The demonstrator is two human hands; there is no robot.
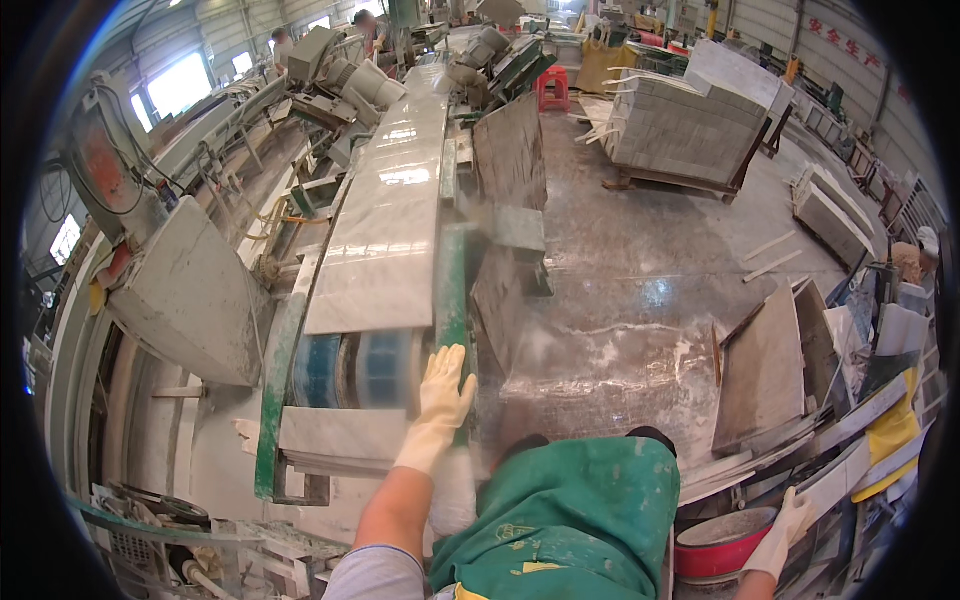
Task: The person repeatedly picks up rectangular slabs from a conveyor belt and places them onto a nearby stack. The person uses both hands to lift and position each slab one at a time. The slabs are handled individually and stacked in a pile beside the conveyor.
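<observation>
My left hand [443, 395], in a pale rubber glove, lies flat with its fingers stretched out over the green rail [453, 290] at the right side of a conveyor. Beside it a blue roller or belt [380, 365] shows in the gap between a long polished white stone slab [385, 225] and a shorter pale slab [345, 432]. At the lower right is my right hand [787, 525], gloved too, with its fingers partly extended. It is by the end of a pale stone strip [838, 478], above a red round tub [722, 550]; no firm grip shows.
A grey machine housing [190, 290] stands left of the conveyor. Beyond the wet floor [630, 330] is a large stack of stone slabs [680, 125] on a frame, near a red stool [552, 88]. Leaning boards [765, 370] stand on the right. Other people are farther away.
</observation>
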